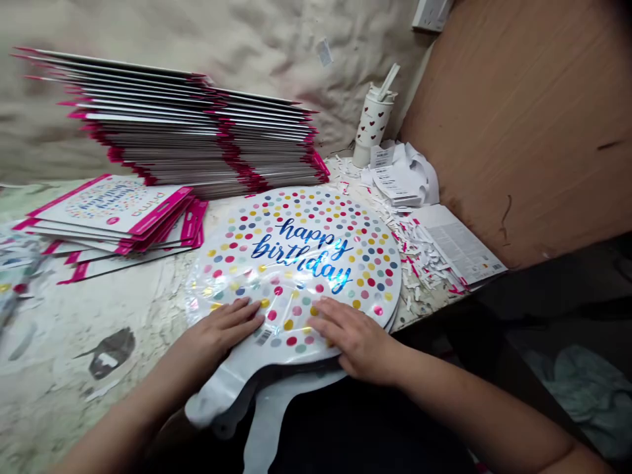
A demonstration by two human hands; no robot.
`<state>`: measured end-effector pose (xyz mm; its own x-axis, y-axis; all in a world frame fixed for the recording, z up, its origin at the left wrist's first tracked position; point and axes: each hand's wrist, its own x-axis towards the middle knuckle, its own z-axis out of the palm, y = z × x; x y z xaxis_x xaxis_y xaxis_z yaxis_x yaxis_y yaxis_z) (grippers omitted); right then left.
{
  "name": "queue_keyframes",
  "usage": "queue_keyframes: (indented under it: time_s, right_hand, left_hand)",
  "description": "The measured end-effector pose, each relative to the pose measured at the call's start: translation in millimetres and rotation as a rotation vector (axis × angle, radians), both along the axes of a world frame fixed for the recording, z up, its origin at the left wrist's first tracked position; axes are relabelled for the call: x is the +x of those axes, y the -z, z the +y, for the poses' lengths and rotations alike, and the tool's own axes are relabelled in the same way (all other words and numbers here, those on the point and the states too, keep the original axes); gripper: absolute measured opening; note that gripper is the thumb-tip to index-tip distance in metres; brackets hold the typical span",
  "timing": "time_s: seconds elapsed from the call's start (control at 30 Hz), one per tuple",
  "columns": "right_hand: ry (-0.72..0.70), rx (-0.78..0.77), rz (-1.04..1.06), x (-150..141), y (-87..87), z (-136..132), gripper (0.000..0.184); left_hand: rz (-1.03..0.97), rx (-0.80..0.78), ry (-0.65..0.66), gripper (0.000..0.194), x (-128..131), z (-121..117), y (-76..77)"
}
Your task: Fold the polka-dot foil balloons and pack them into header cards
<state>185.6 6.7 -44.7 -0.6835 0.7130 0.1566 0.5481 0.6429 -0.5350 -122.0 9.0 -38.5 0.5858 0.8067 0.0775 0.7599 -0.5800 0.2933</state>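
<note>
A round foil balloon (316, 263), flat, with coloured dots and blue "happy birthday" lettering, lies on top of a few more like it. Its white tail sticks out over the table's near edge, beside another tail below. My left hand (232, 322) rests flat on the lower left of the top balloon, fingers stretched out. On the lower right, my right hand (353, 336) lies with its fingers spread on the same balloon, and the thumb is near its rim. Neither hand grips anything that I can see.
Behind the balloons stands a tall stack of pink-edged packets (197, 131). A smaller packet pile (113, 210) lies to the left. At the right are a heart-patterned tumbler (372, 125), a roll of labels (405, 174), paper scraps (419, 257) and a printed card (461, 243) beside a brown board (533, 118).
</note>
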Motion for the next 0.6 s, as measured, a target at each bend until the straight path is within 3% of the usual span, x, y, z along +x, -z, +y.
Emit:
queue_keyframes:
  time_s: [0.07, 0.13, 0.2, 0.3, 0.37, 0.5, 0.6]
  right_hand:
    - [0.216, 0.023, -0.126, 24.3, 8.2, 5.5, 0.074]
    - [0.515, 0.039, -0.21, 55.5, 11.6, 19.7, 0.067]
    - [0.633, 0.097, -0.249, 84.2, 10.8, 37.0, 0.056]
    - [0.387, 0.177, -0.223, 109.1, 9.9, 58.6, 0.051]
    - [0.24, 0.146, -0.168, 115.0, 12.3, 68.6, 0.051]
    - [0.24, 0.0, -0.033, 120.9, 13.8, 86.9, 0.04]
    - [0.342, -0.192, 0.04, 125.0, 4.9, 107.9, 0.028]
  left_hand:
    - [0.0, -0.012, 0.014, 0.042, -1.5, -0.6, 13.5]
    - [-0.04, 0.022, -0.021, 0.043, -4.3, -3.1, 19.5]
    - [-0.071, 0.027, -0.017, 0.042, -5.9, -5.3, 19.2]
    - [-0.085, 0.007, 0.05, 0.042, -7.6, -5.5, 15.8]
    - [-0.079, 0.007, 0.085, 0.045, -12.2, -4.0, 15.4]
    - [-0.004, 0.056, -0.001, 0.059, -34.1, 4.6, 17.9]
    - [-0.051, -0.009, -0.149, 0.045, -51.4, 23.3, 14.5]
